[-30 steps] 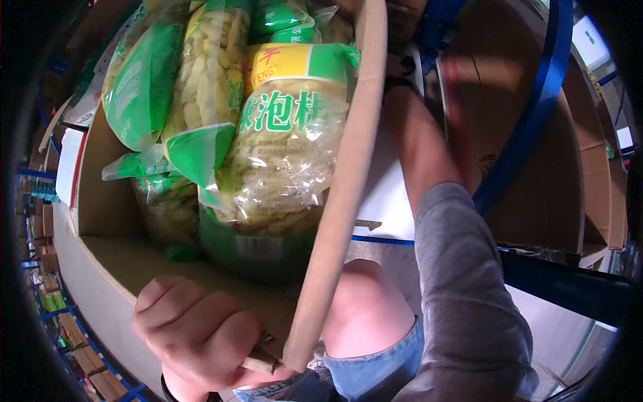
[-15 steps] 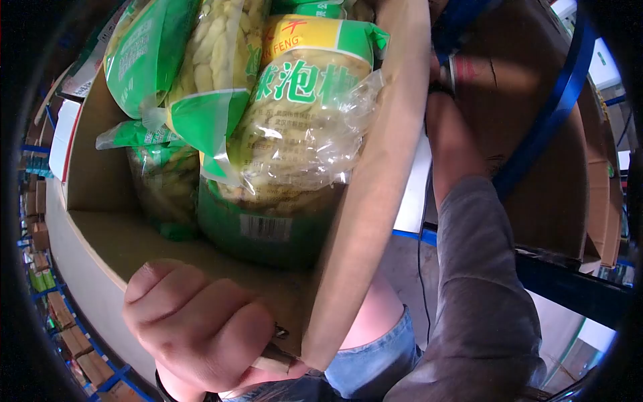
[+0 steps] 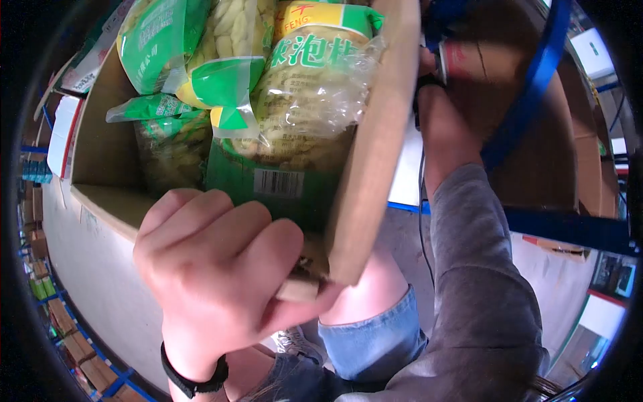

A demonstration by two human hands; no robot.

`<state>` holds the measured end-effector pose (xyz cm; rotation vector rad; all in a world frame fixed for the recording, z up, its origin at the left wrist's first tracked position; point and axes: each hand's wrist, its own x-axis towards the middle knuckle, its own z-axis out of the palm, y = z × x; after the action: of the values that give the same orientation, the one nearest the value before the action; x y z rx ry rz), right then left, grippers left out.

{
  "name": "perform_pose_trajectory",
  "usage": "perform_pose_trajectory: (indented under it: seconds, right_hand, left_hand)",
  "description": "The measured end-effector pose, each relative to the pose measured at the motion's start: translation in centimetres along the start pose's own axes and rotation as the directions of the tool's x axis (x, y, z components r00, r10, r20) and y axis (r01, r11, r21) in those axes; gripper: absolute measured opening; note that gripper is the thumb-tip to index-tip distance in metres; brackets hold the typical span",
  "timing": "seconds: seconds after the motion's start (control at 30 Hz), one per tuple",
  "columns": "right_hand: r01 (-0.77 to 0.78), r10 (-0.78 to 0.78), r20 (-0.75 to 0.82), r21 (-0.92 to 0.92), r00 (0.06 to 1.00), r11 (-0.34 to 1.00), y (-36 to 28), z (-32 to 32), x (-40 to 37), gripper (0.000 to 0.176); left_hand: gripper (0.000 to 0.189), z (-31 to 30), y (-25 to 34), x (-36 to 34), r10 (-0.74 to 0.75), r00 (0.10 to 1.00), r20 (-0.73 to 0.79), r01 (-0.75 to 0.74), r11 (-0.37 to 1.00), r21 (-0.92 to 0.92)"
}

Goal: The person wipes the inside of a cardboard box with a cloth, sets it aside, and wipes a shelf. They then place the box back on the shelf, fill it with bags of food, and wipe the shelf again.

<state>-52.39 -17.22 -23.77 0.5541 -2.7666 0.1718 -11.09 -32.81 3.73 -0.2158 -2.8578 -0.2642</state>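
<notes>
My left hand is wrapped round the near edge of an open cardboard box, a dark band on its wrist. Inside the box lie several clear plastic bags of pale pickled vegetables. The largest bag has green Chinese lettering, a yellow top band and a barcode. Left of it are another pale-filled bag, a bag with a green panel and a smaller, darker bag. Beyond the box's right wall my right hand is mostly hidden, fingers included; its grey-sleeved arm reaches forward.
A second cardboard box stands at the right, with a blue strip across it and a blue rail below. A dark cable hangs beside my sleeve. Shelved cartons line the far left, beyond grey floor.
The box and its bags have shifted slightly upward in view and tilted, with my left hand moving up along with the box edge. More of my legs and a shoe now show.
</notes>
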Motion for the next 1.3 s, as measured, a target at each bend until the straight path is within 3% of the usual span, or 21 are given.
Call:
perform_pose_trajectory:
  seconds: [0.13,0.17,0.23,0.27,0.4,0.43,0.53,0.6,0.67,0.77,0.9,1.0,1.17,1.3]
  right_hand:
    - [-0.163,0.167,-0.043,0.074,0.985,0.984,2.7,-0.5,-4.1,0.018]
    - [-0.221,0.228,-0.119,0.067,0.966,0.973,3.5,3.6,-4.8,0.018]
    - [-0.321,0.324,-0.013,0.094,0.946,0.942,3.1,1.1,-6.9,0.019]
    - [-0.357,0.335,0.16,0.135,0.929,0.924,-1.6,-0.8,-7.3,0.02]
    - [-0.172,0.184,0.032,-0.237,0.982,0.956,-0.4,3.7,-10.1,0.017]
    - [-0.185,0.167,-0.114,-0.176,0.979,0.967,-1.0,1.9,-11.7,0.014]
    - [-0.243,0.239,-0.083,-0.035,0.967,0.97,-3.3,-1.8,-14.1,0.014]
    - [-0.425,0.451,-0.043,0.268,0.891,0.864,-3.5,-0.7,-15.3,0.014]
    - [-0.238,0.237,0.021,0.067,0.971,0.969,-4.8,-6.7,-17.7,0.016]
    - [-0.161,0.165,0.097,-0.048,0.982,0.986,-5.0,-7.5,-20.1,0.018]
    - [-0.193,0.178,0.29,0.026,0.94,0.981,-6.1,-12.3,-22.9,0.02]
    - [-0.187,0.173,0.325,0.013,0.93,0.982,-6.5,-13.8,-25.1,0.018]
    - [-0.127,0.12,0.223,0.018,0.968,0.992,-7.2,-15.6,-28.3,0.014]
    - [-0.059,0.028,0.385,0.071,0.923,0.996,-7.9,-17.0,-28.4,0.013]
  left_hand:
    - [0.033,-1.1,3.6,1.2,0.016,0.998,-0.055,-0.016,1.0,-0.011]
    - [0.032,-1.2,3.9,1.3,0.048,0.996,-0.08,-0.048,0.999,0.002]
    - [0.032,-1.9,4.5,1.5,0.075,0.994,-0.084,-0.073,0.997,0.018]
    - [0.032,-0.8,1.3,0.9,0.088,0.99,-0.114,-0.084,0.996,0.034]
    - [0.033,-1.1,1.7,0.8,0.099,0.986,-0.131,-0.092,0.994,0.056]
    - [0.034,-1.2,1.9,0.8,0.099,0.987,-0.127,-0.091,0.994,0.067]
    - [0.034,-0.6,1.6,0.7,0.115,0.98,-0.164,-0.107,0.992,0.06]
    - [0.033,-0.6,1.7,0.7,0.118,0.977,-0.176,-0.108,0.992,0.062]
    - [0.033,-0.7,1.8,0.6,0.106,0.983,-0.152,-0.094,0.992,0.085]
    - [0.033,-0.6,1.9,0.5,0.111,0.974,-0.195,-0.099,0.993,0.069]
    - [0.032,-0.4,1.9,0.4,0.096,0.979,-0.181,-0.085,0.994,0.067]
    - [0.031,-0.6,1.9,0.1,0.097,0.978,-0.184,-0.086,0.994,0.069]
    - [0.033,-1.1,2.2,-0.2,0.115,0.973,-0.198,-0.098,0.991,0.094]
    - [0.034,-0.9,2.1,-0.2,0.103,0.977,-0.187,-0.087,0.992,0.09]
